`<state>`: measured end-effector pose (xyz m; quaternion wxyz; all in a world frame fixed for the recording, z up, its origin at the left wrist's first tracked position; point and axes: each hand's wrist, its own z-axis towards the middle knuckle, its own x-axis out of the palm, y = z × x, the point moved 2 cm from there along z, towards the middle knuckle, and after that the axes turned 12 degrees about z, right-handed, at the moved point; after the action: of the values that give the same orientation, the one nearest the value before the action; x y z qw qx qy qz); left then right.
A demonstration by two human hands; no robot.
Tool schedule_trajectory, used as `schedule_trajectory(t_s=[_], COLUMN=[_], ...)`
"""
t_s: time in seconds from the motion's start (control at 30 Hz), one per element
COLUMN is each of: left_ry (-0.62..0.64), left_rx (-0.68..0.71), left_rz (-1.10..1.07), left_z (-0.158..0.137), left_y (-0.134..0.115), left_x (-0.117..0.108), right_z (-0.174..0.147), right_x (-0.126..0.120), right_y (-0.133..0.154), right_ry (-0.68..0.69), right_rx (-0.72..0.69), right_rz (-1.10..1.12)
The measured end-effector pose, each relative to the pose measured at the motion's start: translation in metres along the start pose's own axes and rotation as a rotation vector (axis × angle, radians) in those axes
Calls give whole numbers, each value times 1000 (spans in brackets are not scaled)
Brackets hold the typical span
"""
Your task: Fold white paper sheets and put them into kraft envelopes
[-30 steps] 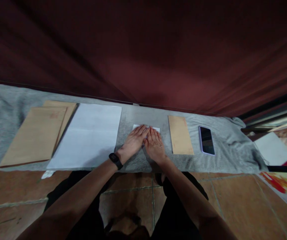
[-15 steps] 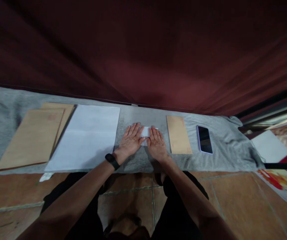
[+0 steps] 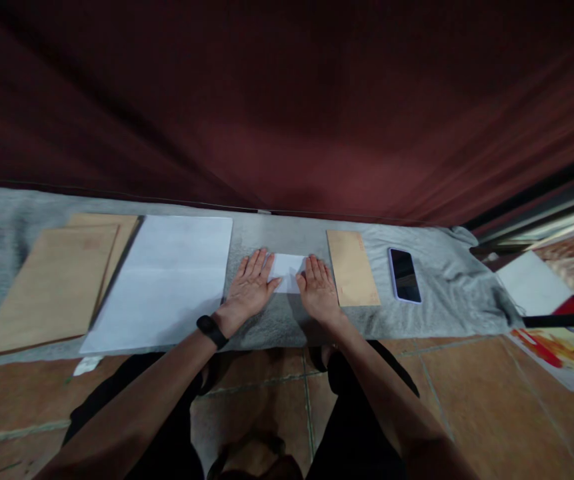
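A small piece of white paper (image 3: 287,272) lies flat on the grey cloth (image 3: 267,233) in front of me. My left hand (image 3: 251,283) rests palm down on its left edge, fingers stretched out. On the paper's right edge lies my right hand (image 3: 317,287), also flat with the fingers extended. Both hands hide the paper's sides, while its middle shows between them. Just right of my right hand is a brown envelope (image 3: 354,270).
Large white sheets (image 3: 171,280) lie left of my hands, with bigger brown envelopes (image 3: 51,280) farther left. A phone (image 3: 405,275) sits at the right. Behind the cloth hangs a dark red curtain (image 3: 287,147). Tiled floor (image 3: 467,387) lies below.
My hands have slid apart, the left one to the left, so more of the white paper shows between them. The camera view has shifted slightly.
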<state>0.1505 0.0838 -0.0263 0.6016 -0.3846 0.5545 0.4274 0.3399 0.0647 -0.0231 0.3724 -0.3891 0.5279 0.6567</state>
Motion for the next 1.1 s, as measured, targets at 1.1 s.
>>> schedule_trajectory(t_s=[1.1], left_ry=[-151], left_rx=[171], left_rz=[-66], left_z=[4], left_y=[-44], left_x=[2], right_z=[8], right_x=[12], right_y=[-8], right_ry=[23], right_rx=[-138], right_rz=[-18])
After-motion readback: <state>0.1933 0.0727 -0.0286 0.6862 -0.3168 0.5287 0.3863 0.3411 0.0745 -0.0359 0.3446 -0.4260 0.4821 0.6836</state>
